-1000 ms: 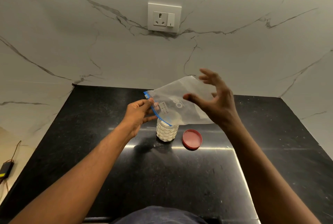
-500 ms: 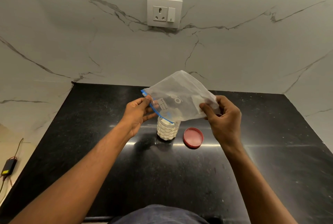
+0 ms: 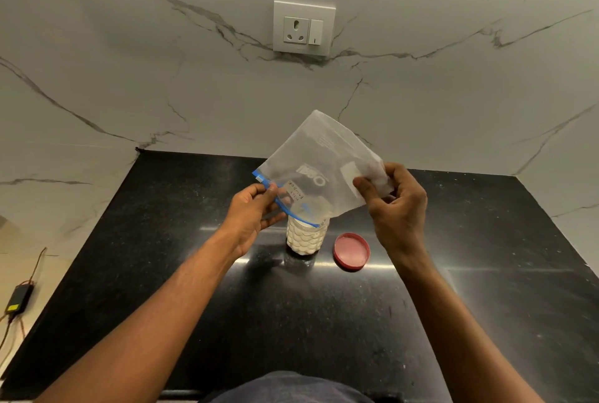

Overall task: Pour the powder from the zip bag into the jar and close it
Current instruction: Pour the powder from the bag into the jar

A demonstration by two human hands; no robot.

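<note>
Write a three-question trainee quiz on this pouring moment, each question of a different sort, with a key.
1. True or false: the red lid is screwed onto the jar.
2. Multiple choice: which hand holds the zip bag at its blue zip edge? A) left hand B) right hand C) neither
3. Fill in: the bag's open mouth sits over the ____ of the jar.

Key
1. False: the lid lies on the black counter, to the right of the jar and apart from it.
2. A: the left hand pinches the zip edge, while the right hand grips the raised far end.
3. Top: the jar looks almost full of white powder.
</note>
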